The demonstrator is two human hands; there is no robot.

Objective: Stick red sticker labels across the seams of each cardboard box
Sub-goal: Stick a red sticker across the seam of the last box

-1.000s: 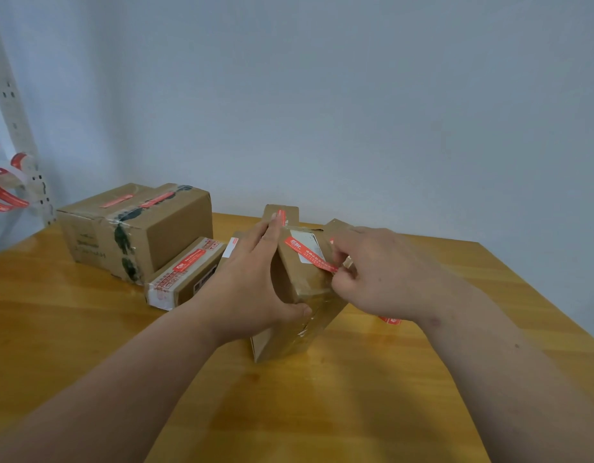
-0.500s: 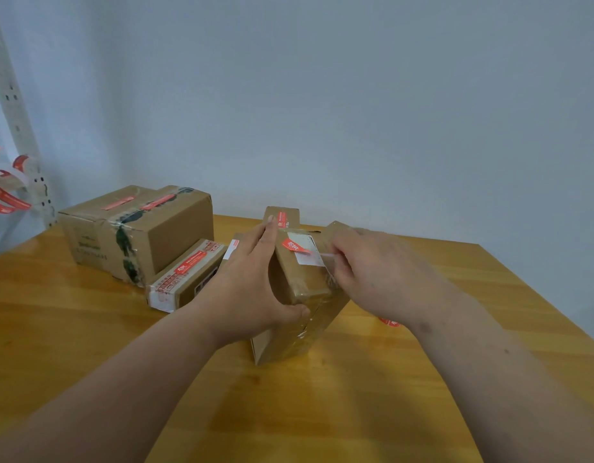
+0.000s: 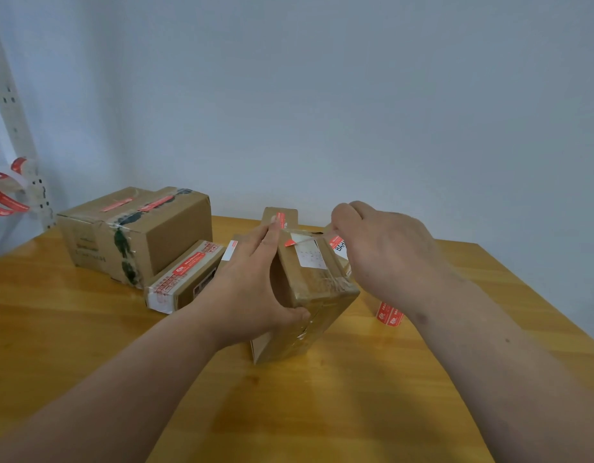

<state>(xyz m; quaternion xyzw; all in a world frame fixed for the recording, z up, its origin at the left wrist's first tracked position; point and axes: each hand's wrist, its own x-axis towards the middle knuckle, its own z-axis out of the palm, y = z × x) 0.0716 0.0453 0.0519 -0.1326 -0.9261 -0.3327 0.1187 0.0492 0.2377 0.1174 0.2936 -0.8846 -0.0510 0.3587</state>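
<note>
A small cardboard box point(image 3: 309, 295) stands tilted on the wooden worktop point(image 3: 88, 345), between the two hands. The left hand point(image 3: 252, 289) grips its left side, thumb curled on the near edge. The right hand point(image 3: 382, 252) is raised just beside the box top and pinches a thin strip, whose red sticker point(image 3: 289, 243) end touches the top. Behind is a pale wall point(image 3: 322, 95).

Only "BAH" legible, black on white label point(image 3: 340, 247) of box behind; rest too small.
</note>
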